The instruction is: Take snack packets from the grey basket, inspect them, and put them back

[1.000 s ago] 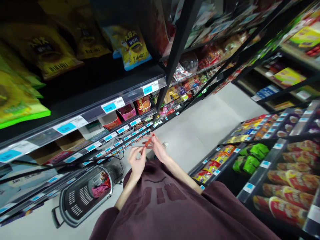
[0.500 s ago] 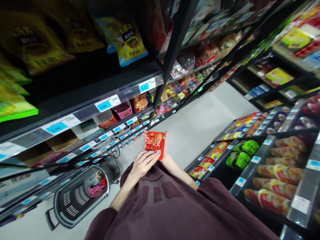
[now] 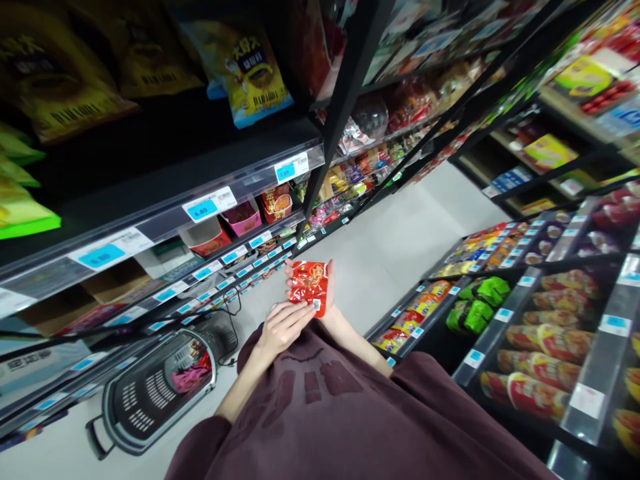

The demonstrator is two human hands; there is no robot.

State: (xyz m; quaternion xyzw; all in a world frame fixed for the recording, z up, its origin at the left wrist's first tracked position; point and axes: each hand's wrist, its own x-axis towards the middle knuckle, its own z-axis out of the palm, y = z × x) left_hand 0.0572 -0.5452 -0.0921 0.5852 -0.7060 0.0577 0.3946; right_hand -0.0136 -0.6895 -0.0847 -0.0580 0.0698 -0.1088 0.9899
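Observation:
A small red snack packet point(image 3: 309, 283) with gold print and a white barcode label is held in front of my chest. My right hand point(image 3: 331, 293) cradles it from behind, thumb along the right edge and fingertips showing past the left edge. The fingers of my left hand point(image 3: 284, 328) are together and lie over the packet's lower front edge; its thumb is hidden. Low on the left, a grey and black shopping basket point(image 3: 145, 400) stands on the floor, with pink and red packages point(image 3: 193, 375) inside.
Dark shelves with price labels point(image 3: 209, 203) run along the left, holding yellow snack bags point(image 3: 257, 80) and small boxes. To the right, low racks carry green packs point(image 3: 477, 303) and cup-shaped packages point(image 3: 537, 393). Pale floor point(image 3: 395, 233) extends between them. A black cable point(image 3: 233, 303) lies near the basket.
The view has shifted slightly, so shelves and basket sit a little further left. The packet has tilted a little; both hands stay on it.

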